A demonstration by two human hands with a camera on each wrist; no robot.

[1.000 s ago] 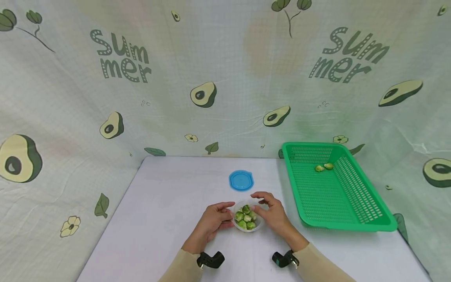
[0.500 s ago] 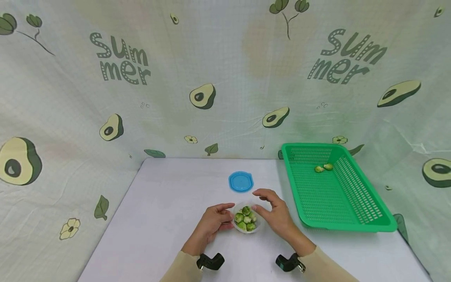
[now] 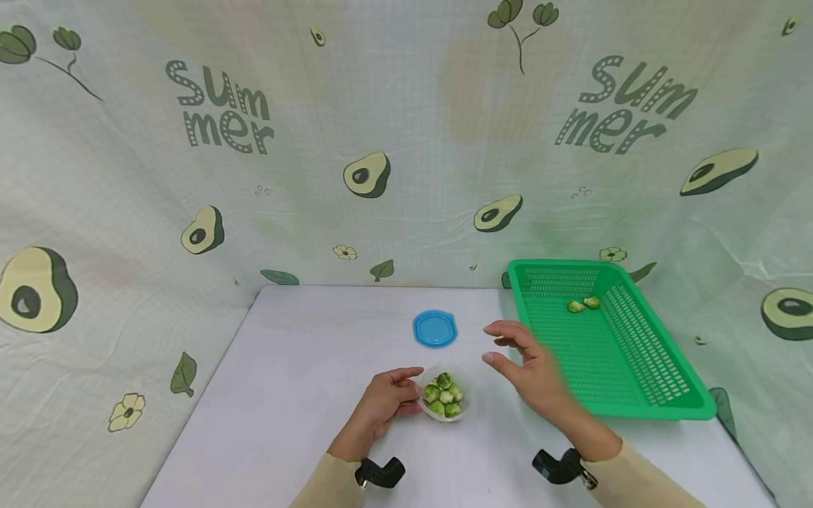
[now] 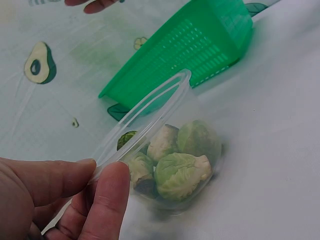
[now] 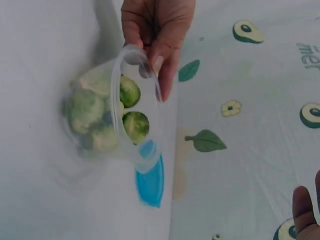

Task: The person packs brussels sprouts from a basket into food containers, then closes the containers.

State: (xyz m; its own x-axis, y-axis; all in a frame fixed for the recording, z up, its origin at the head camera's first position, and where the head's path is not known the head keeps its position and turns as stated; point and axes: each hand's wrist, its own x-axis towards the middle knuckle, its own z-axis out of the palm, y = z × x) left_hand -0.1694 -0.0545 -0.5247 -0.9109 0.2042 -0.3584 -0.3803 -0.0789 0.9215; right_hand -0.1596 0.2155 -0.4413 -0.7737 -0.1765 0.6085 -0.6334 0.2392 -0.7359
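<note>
A clear round plastic tub (image 4: 187,107) holds several Brussels sprouts (image 3: 444,395) and stands on the table. My left hand (image 3: 390,398) pinches the tub's rim on its left side; in the left wrist view the thumb and a finger (image 4: 107,200) grip that rim. Away to the right of the tub, my right hand (image 3: 533,367) hovers near the green basket's left edge, thumb and fingers apart, with nothing between them. Part of this hand also shows at the lower right of the right wrist view.
A blue lid (image 3: 435,329) lies on the white table (image 3: 305,367) behind the tub. The green plastic basket (image 3: 635,408) stands at the right, with two Brussels sprouts (image 3: 583,304) near its back. A printed cloth (image 3: 419,141) hangs behind and around the table.
My right hand has come away from the tub's right side and moved right, toward the basket. The left hand keeps its grip on the rim.
</note>
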